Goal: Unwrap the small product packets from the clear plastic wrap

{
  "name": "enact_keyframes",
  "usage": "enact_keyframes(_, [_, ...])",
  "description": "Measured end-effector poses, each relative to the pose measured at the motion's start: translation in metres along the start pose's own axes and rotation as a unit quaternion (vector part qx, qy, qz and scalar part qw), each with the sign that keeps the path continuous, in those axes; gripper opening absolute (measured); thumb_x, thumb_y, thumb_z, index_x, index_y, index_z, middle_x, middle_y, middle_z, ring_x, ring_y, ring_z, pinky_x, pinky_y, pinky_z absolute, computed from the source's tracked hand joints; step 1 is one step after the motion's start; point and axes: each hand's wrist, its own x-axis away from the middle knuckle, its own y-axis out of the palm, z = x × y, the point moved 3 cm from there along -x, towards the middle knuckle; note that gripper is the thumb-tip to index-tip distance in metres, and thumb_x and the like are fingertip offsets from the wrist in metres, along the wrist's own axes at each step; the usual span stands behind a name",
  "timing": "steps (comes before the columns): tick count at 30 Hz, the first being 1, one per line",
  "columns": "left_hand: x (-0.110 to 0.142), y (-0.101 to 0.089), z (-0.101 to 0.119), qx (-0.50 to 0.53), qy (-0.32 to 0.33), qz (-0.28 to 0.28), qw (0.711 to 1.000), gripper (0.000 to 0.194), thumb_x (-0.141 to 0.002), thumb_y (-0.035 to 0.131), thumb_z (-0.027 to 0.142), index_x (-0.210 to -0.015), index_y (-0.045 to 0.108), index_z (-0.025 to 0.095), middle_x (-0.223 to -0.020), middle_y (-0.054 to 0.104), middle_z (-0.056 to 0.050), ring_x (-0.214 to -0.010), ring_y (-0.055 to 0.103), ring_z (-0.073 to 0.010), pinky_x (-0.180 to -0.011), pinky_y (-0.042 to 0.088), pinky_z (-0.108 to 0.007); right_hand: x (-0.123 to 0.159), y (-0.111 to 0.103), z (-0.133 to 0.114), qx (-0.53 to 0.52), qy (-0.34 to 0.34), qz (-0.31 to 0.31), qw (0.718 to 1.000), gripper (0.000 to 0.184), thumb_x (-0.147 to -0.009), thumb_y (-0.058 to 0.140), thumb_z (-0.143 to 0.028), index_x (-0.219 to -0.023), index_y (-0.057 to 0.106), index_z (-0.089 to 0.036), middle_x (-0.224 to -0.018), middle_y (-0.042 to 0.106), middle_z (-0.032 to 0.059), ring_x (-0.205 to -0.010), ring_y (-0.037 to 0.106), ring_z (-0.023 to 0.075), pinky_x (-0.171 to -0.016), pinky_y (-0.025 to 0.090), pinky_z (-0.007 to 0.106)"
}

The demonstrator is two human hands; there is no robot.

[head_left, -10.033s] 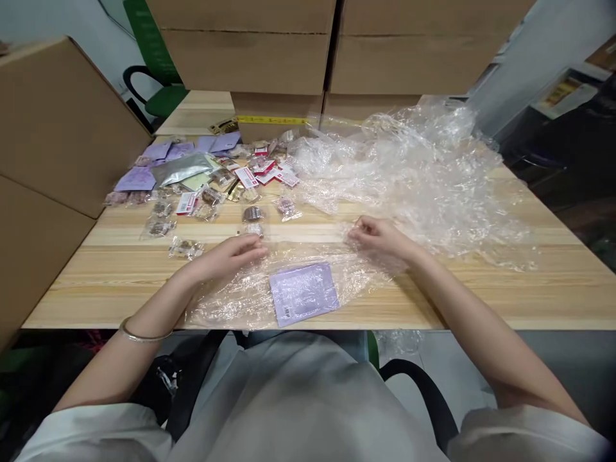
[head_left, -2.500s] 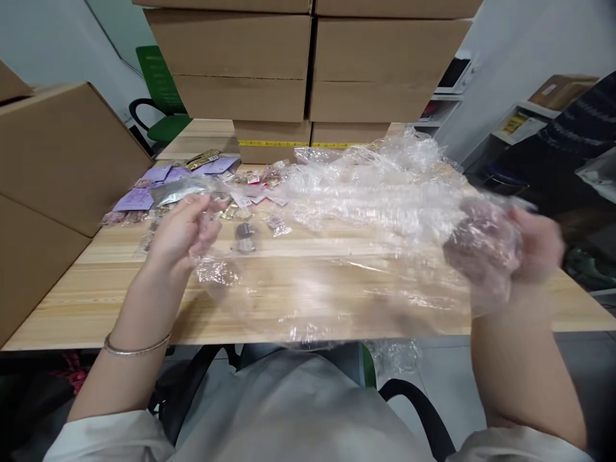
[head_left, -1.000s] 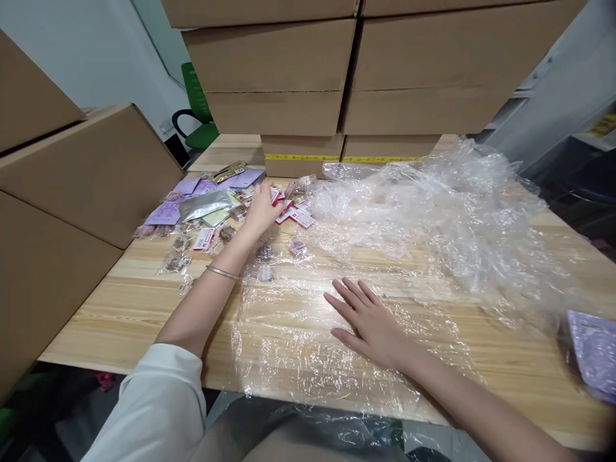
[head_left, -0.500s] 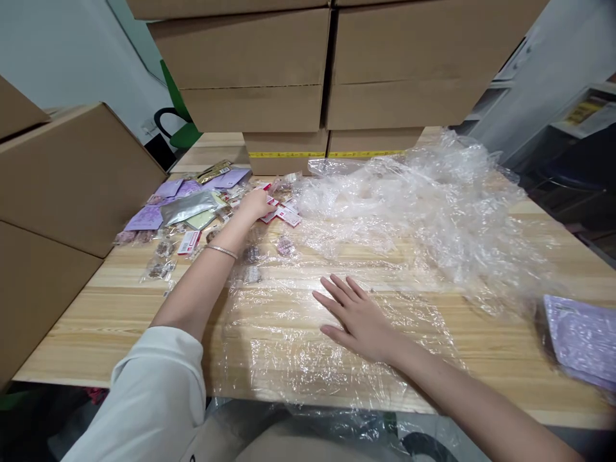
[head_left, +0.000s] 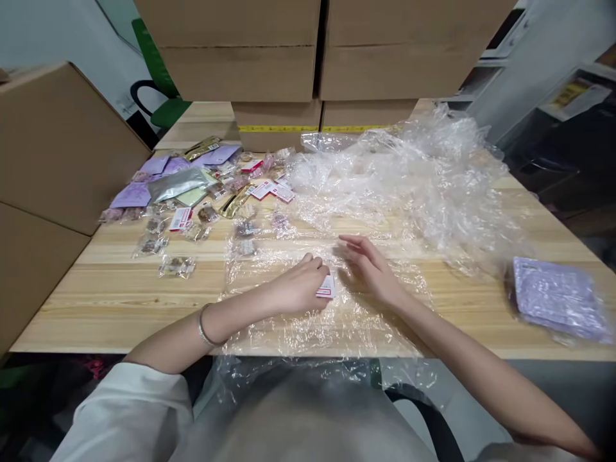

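My left hand [head_left: 303, 285], with a bracelet at the wrist, is closed on a small red-and-white packet [head_left: 326, 287], part of which sticks out past the fingers. It is over a sheet of clear plastic wrap [head_left: 289, 330] spread at the table's front edge. To its right my right hand [head_left: 373, 266] is raised slightly above the wrap, fingers stretched out and holding nothing. Small clear-wrapped pieces [head_left: 246, 228] sit at the wrap's left side. More red-and-white packets [head_left: 262, 189] lie farther back, beside the crumpled part of the wrap.
Purple packets [head_left: 132, 194], a silver pouch [head_left: 176, 184] and several small wrapped items [head_left: 177, 265] cover the table's left side. Crumpled plastic wrap [head_left: 414, 173] is heaped back right. A wrapped purple bundle [head_left: 558, 298] lies at the right. Cardboard boxes [head_left: 240, 74] stand behind, with another [head_left: 62, 147] at left.
My left hand has come back from the pile to the middle of the wrap, bringing a red-and-white packet. My right hand has lifted and turned inward. The view has tilted down.
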Motion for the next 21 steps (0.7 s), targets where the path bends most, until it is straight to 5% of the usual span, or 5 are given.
enact_keyframes(6, [-0.005, 0.01, 0.006, -0.019, -0.002, 0.055, 0.998, 0.036, -0.091, 0.058, 0.045, -0.114, 0.062, 0.018, -0.111, 0.057, -0.011, -0.106, 0.052, -0.0295, -0.089, 0.046, -0.043, 0.038, -0.045, -0.019, 0.109, -0.032, -0.048, 0.992, 0.033, -0.101, 0.04, -0.046, -0.123, 0.059, -0.031, -0.139, 0.056, 0.0056, -0.127, 0.054, 0.0277, -0.101, 0.05, 0.047])
enact_keyframes(12, [-0.005, 0.02, 0.007, -0.045, 0.024, 0.07, 0.996, 0.04, -0.093, 0.058, 0.039, -0.124, 0.056, 0.015, -0.115, 0.058, -0.014, -0.107, 0.053, -0.0294, -0.091, 0.046, -0.042, 0.087, -0.092, 0.029, 0.293, 0.225, 0.036, 0.929, 0.077, -0.085, 0.044, -0.076, -0.123, 0.059, -0.012, -0.111, 0.067, 0.0214, -0.089, 0.068, 0.0363, -0.07, 0.054, 0.05])
enact_keyframes(15, [-0.005, 0.025, 0.009, -0.027, 0.052, 0.094, 0.994, 0.042, -0.096, 0.056, 0.039, -0.131, 0.052, 0.017, -0.12, 0.059, -0.014, -0.112, 0.054, -0.0286, -0.096, 0.044, -0.041, 0.099, -0.1, 0.053, 0.245, 0.28, -0.017, 0.928, 0.068, -0.075, 0.053, -0.081, -0.096, 0.064, -0.018, -0.081, 0.069, 0.0113, -0.067, 0.064, 0.0268, -0.056, 0.047, 0.038])
enact_keyframes(19, [0.002, 0.021, 0.013, -0.011, 0.051, 0.122, 0.991, 0.055, -0.096, 0.057, 0.045, -0.14, 0.045, 0.015, -0.128, 0.057, -0.014, -0.119, 0.052, -0.0296, -0.102, 0.042, -0.042, 0.101, -0.095, 0.06, 0.104, 0.297, -0.134, 0.94, 0.056, -0.075, 0.061, -0.076, -0.063, 0.046, -0.023, -0.055, 0.05, -0.0021, -0.049, 0.046, 0.0132, -0.048, 0.034, 0.028])
enact_keyframes(21, [0.018, 0.011, 0.01, 0.0, 0.014, 0.141, 0.99, 0.057, -0.096, 0.054, 0.048, -0.142, 0.045, 0.016, -0.129, 0.055, -0.014, -0.119, 0.052, -0.0293, -0.103, 0.043, -0.043, 0.1, -0.1, 0.057, 0.101, 0.264, -0.097, 0.954, 0.057, -0.075, 0.063, -0.074, -0.06, 0.043, -0.023, -0.053, 0.048, -0.0025, -0.048, 0.044, 0.0118, -0.048, 0.036, 0.028])
